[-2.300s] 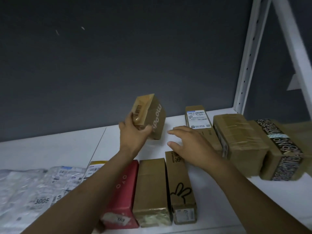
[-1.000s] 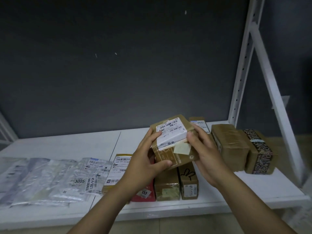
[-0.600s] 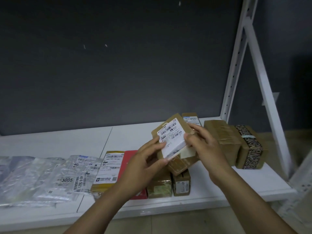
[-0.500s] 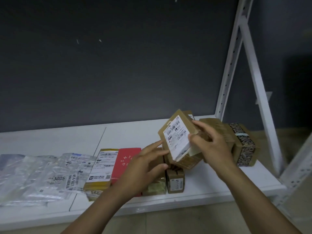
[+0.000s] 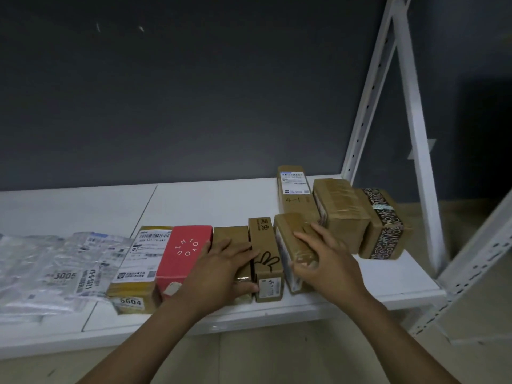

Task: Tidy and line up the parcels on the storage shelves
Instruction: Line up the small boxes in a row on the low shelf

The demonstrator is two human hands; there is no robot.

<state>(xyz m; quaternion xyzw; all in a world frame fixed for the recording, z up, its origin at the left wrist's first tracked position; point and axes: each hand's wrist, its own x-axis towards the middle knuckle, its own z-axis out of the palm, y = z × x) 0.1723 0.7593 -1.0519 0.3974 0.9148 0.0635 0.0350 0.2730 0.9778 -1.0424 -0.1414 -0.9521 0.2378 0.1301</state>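
A row of parcels lies along the front of the white shelf (image 5: 216,200): a yellow-taped box marked 5604 (image 5: 138,261), a red box (image 5: 184,250), a plain brown box (image 5: 230,234), a brown box with a rabbit drawing (image 5: 264,253) and a small brown box (image 5: 291,231) standing on its side. My right hand (image 5: 324,259) grips the small brown box from above, thumb at its front end. My left hand (image 5: 224,264) rests flat on the plain brown box, fingers reaching the rabbit box.
Clear plastic mailer bags (image 5: 50,270) lie at the left. Behind and right sit a long labelled box (image 5: 295,189), a taped brown box (image 5: 342,209) and a box with patterned black tape (image 5: 385,223). White shelf uprights (image 5: 415,134) stand at the right.
The small brown box, held up in both hands before, now stands on the shelf at the right end of the front row. My left hand moved onto the plain brown box.
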